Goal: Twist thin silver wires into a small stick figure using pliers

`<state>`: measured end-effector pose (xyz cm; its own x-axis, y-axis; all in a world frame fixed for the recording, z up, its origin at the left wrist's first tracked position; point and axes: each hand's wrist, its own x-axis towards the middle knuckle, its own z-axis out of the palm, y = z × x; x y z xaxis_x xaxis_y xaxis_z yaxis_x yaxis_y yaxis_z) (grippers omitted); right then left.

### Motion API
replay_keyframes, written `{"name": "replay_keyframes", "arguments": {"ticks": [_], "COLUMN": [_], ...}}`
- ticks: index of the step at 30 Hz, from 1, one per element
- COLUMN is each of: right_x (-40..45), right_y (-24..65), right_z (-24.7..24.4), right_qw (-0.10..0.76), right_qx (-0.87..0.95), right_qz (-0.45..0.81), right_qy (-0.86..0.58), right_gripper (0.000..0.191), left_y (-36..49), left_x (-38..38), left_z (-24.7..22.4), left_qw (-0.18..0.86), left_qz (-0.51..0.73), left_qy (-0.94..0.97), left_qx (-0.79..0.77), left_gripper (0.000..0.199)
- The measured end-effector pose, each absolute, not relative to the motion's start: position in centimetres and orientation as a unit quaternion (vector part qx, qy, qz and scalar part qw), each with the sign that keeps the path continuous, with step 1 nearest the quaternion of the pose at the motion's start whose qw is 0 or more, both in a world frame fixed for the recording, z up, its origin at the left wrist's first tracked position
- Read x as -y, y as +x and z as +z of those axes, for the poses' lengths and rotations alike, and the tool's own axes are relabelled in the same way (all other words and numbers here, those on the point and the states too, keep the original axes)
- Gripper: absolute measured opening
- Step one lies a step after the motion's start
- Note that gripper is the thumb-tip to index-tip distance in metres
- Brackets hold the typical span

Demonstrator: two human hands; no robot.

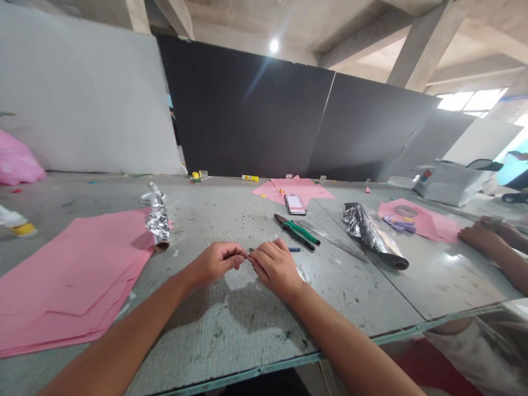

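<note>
My left hand point(216, 261) and my right hand point(274, 267) meet above the near middle of the table, fingertips almost touching. Both are closed in a pinch; whatever lies between the fingers is too small to make out. Just behind my right hand is a thin blue pen-like stick point(294, 249), partly covered by the fingers. Pliers with green and black handles point(299, 232) lie beyond it. To their right, a bundle of thin wires point(336, 239) stretches across the grey table point(264, 341).
Pink paper sheets point(78, 269) are stacked at left beside a foil roll point(157, 220). Another foil roll point(373, 236) lies at right, near purple scissors point(399, 224). A phone point(295, 204) rests on pink paper. A glue stick point(249, 178) is farther back. Another person's hands point(487, 234) work at far right.
</note>
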<state>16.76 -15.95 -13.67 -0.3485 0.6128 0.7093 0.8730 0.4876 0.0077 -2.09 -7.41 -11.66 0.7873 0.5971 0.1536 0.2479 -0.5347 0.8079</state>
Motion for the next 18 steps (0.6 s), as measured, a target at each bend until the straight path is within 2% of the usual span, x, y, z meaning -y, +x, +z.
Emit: {"name": "replay_keyframes", "arguments": {"ticks": [6, 13, 18], "right_x": [15.93, 16.34, 16.31], "right_y": [16.95, 17.08, 17.27], "right_z": [-13.92, -13.89, -13.98], "right_qw": [0.358, 0.424, 0.463], "right_qx": [0.798, 0.756, 0.723], "right_qz": [-0.135, -0.04, -0.004], "right_qy": [-0.467, -0.497, -0.513], "right_gripper": [0.023, 0.023, 0.015], "left_y": [-2.04, -2.1, -2.42], "left_x": [7.82, 7.69, 7.26], "left_z": [-11.42, -11.75, -11.9], "left_qw": [0.32, 0.194, 0.107], "left_qz": [0.226, 0.306, 0.333], "left_qy": [0.888, 0.902, 0.908], "left_qx": [-0.242, -0.234, -0.231], "left_gripper": [0.023, 0.021, 0.023]}}
